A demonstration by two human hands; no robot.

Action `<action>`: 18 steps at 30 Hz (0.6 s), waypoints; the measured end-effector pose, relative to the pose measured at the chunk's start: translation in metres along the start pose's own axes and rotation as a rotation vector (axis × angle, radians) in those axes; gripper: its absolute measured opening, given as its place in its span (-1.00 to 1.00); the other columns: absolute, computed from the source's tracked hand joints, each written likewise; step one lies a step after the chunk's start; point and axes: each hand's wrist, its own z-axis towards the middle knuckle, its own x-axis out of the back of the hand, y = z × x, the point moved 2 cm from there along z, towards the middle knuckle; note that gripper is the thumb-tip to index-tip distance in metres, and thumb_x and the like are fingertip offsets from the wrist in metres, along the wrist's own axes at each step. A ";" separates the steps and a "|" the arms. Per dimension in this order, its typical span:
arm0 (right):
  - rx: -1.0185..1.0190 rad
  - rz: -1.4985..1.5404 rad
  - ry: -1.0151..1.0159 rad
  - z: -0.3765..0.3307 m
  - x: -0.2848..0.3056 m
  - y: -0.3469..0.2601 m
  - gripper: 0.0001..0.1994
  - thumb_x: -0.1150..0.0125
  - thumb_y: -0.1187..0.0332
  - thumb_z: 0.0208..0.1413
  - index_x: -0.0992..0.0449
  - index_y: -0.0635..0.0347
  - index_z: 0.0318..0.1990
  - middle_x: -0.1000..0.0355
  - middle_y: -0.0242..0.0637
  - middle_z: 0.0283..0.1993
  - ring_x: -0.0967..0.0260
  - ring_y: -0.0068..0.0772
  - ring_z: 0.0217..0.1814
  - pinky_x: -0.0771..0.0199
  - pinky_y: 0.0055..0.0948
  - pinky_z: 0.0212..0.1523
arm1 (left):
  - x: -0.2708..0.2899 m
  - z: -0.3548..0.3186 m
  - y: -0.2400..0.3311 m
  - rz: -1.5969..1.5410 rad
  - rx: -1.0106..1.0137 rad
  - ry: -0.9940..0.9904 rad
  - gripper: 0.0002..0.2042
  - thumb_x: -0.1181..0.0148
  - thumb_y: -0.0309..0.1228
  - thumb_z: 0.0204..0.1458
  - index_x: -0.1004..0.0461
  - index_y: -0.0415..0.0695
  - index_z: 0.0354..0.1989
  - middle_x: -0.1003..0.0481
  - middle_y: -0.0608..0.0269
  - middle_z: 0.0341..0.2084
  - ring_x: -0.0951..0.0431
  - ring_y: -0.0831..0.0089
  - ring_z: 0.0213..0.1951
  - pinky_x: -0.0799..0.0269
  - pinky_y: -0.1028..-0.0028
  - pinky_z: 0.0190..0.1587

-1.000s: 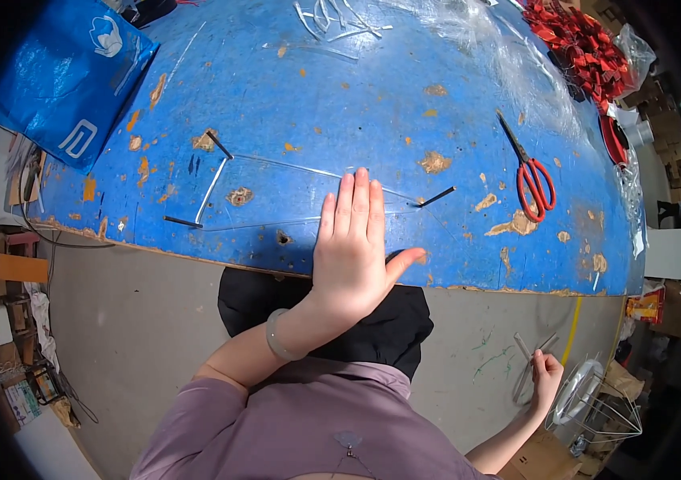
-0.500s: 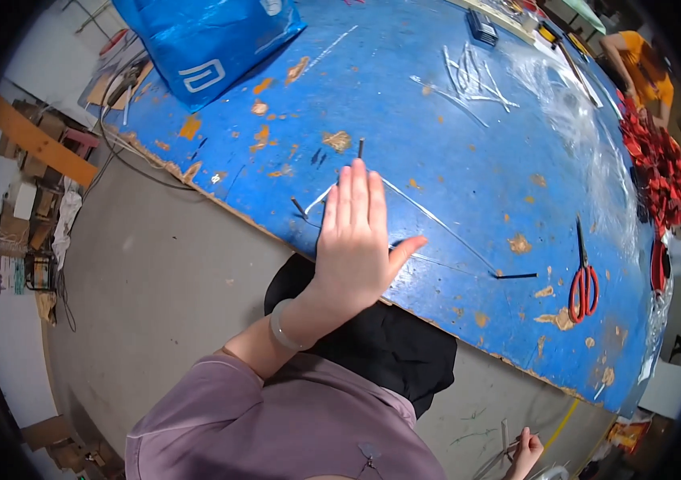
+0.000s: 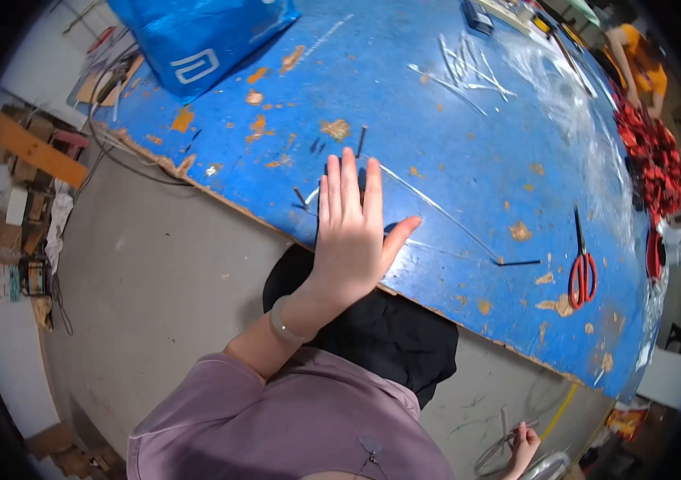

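At the surface (image 3: 468,120) edge, my left hand (image 3: 352,232) lay flat and open, pinning clear film (image 3: 436,212).
My right hand (image 3: 523,442) hung low, gripping thin strips (image 3: 504,420); scissors (image 3: 582,260) lay untouched, cutting seemingly undone.

Bare table (image 3: 468,136) lay open right of the left hand (image 3: 352,232), up to the scissors (image 3: 581,272). Clear strips (image 3: 460,68) cluttered the tabletop beyond the hand, and a bag (image 3: 196,36) blocked the far-left corner.

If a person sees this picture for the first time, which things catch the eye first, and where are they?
First comes the left hand, spread flat near the front edge of the big blue table with its chipped paint. Red-handled scissors lie toward the table's right end, and a blue bag sits at the far left corner. The right hand hangs low near the floor, at the bottom right of the picture.
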 end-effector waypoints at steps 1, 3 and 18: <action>-0.022 0.019 -0.056 -0.007 0.001 0.007 -0.67 -0.13 0.23 0.01 -0.33 0.18 -0.70 -0.07 -0.57 -0.82 0.10 -0.75 -0.80 0.18 -0.68 -0.76 | 0.005 -0.003 0.009 -0.012 -0.006 -0.017 -0.32 -0.16 -0.13 -0.14 -0.13 -0.42 0.04 -0.09 -0.35 0.03 -0.06 -0.17 0.11 0.02 0.09 0.12; -0.065 0.034 -0.098 -0.028 0.008 0.015 -0.68 -0.13 0.23 0.01 -0.34 0.18 -0.69 -0.07 -0.57 -0.81 0.09 -0.75 -0.79 0.17 -0.68 -0.76 | 0.023 -0.016 0.042 -0.367 -0.263 -0.050 -0.40 -0.20 -0.20 -0.17 -0.20 -0.34 0.00 -0.19 -0.21 -0.04 -0.19 -0.07 0.02 -0.08 0.13 0.08; 0.668 0.032 -0.306 -0.117 -0.062 -0.164 -0.88 -0.25 0.44 -0.19 -0.46 0.29 -0.59 -0.32 -0.33 -0.68 -0.14 -0.57 -0.68 -0.03 -0.59 -0.67 | 0.017 -0.106 0.136 -1.723 0.012 -2.084 -0.71 0.13 -0.23 0.10 -0.36 -0.18 -0.51 -0.12 0.49 -0.80 -0.04 0.71 -0.71 0.04 0.61 -0.66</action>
